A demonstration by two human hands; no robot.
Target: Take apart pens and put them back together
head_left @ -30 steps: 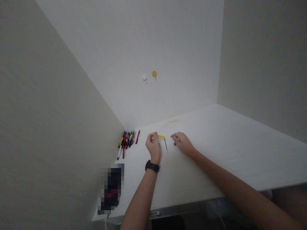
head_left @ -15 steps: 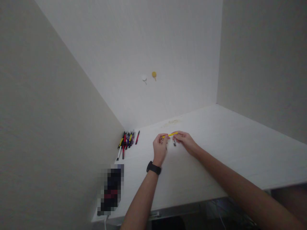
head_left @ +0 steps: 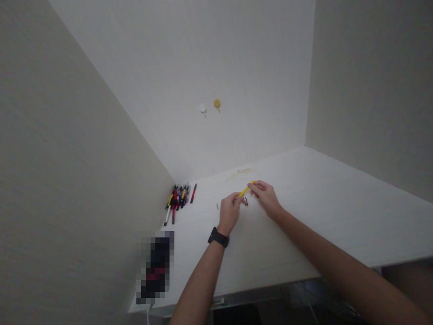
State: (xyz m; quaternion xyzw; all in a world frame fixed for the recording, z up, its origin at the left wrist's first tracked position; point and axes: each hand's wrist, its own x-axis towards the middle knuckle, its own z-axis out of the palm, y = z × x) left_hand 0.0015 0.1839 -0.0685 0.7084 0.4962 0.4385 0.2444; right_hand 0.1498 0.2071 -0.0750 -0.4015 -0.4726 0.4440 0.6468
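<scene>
Between my two hands is a slim yellow pen barrel (head_left: 244, 191), slanting up to the right above the white table. My left hand (head_left: 230, 210), below a black wristwatch, has its fingers closed around the lower left end. The upper right end is pinched by the thumb and fingers of my right hand (head_left: 265, 195). A small black pen part (head_left: 246, 201) lies on the table between the hands, partly behind the left fingertips. Left of my left hand lies a tiny thin grey piece (head_left: 217, 206), too small to name for certain.
A heap of pens (head_left: 176, 198), red, yellow, black and white, lies against the left wall, with a red pen (head_left: 193, 193) beside it. A blurred-out dark object (head_left: 156, 266) is at the table's left front. Two round hooks (head_left: 217, 104) are fixed to the back wall.
The yellow barrel has tilted from nearly level to a steeper slant, its right end higher. My left hand has shifted slightly right and down, and the tiny grey piece now shows.
</scene>
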